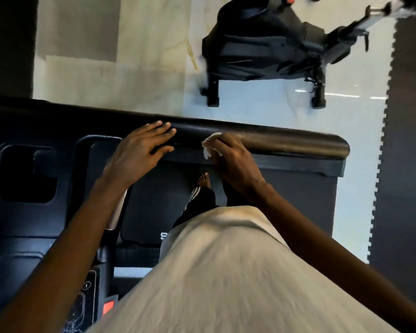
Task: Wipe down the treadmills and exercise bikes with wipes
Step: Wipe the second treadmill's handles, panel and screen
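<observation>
Right hand point(231, 159) closed around a white wipe point(210, 143), pressing it onto the treadmill's black handrail point(286, 143) — wipe bunched under the fingers, poking out on the left. Left hand point(142, 150) open and flat, fingertips on the same rail just beside it — exercise bike point(269, 49) well apart on the pale floor point(142, 56).

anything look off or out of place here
Nothing is spilled or broken. One oddity: the person stands barefoot on the treadmill belt while the right hand rubs a white wipe along the handrail. The left hand rests flat beside it.
</observation>
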Action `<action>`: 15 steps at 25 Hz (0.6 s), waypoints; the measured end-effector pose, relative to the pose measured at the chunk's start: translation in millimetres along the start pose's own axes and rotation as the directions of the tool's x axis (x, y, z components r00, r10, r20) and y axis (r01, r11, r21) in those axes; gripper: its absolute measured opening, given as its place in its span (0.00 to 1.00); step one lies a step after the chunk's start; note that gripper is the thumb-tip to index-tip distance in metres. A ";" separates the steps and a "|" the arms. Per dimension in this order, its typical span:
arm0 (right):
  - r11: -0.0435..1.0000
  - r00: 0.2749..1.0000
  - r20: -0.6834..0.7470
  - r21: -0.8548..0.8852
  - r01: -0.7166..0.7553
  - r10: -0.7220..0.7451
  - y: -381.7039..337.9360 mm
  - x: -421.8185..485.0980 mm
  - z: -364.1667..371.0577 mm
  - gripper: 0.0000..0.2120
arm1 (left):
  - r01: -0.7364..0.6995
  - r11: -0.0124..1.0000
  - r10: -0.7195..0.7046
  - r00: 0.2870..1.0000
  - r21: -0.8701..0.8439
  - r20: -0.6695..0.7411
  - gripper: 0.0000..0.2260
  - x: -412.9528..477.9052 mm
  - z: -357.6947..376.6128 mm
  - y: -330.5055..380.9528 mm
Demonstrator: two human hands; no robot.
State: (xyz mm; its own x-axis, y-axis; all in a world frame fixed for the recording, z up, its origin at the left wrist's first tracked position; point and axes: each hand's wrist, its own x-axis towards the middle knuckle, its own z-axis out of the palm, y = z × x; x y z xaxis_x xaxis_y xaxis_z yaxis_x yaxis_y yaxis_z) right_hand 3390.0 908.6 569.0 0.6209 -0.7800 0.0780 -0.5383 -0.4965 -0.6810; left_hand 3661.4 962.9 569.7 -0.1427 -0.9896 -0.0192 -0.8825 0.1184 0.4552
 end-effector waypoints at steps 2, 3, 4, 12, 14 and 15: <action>0.998 0.996 -0.080 -0.030 -0.051 0.048 7.9 -21.2 -6.6 0.14 | -0.038 0.999 0.038 0.999 0.005 -0.005 0.21 6.2 8.4 6.8; 0.995 0.990 -0.122 -0.054 -0.079 0.072 12.0 -30.2 -10.6 0.13 | -0.032 0.999 0.032 0.999 -0.008 -0.018 0.20 7.7 10.3 9.1; 0.992 0.984 -0.156 -0.077 -0.102 0.089 16.8 -38.1 -15.1 0.12 | -0.015 0.999 0.014 1.000 -0.029 -0.028 0.19 8.5 10.2 10.4; 0.961 0.921 -0.341 -0.133 -0.244 0.187 44.8 -83.9 -34.3 0.11 | 0.053 0.999 -0.053 0.998 0.010 0.036 0.20 22.1 11.0 43.2; 0.922 0.829 -0.452 -0.033 -0.386 0.331 55.7 -90.8 -41.1 0.11 | 0.060 0.998 -0.059 0.996 -0.015 0.074 0.21 28.3 10.9 47.5; 0.893 0.761 -0.506 0.045 -0.448 0.407 58.1 -93.4 -42.1 0.11 | 0.072 0.997 -0.068 0.995 -0.040 0.079 0.20 29.9 9.5 47.8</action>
State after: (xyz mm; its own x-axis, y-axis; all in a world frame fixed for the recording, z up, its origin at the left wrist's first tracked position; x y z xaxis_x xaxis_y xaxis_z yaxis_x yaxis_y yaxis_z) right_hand 3276.8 936.6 552.8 -0.0352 -0.9879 0.1507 -0.7331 -0.0770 -0.6758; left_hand 3610.7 939.7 582.5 -0.1172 -0.9858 -0.1207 -0.8720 0.0440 0.4876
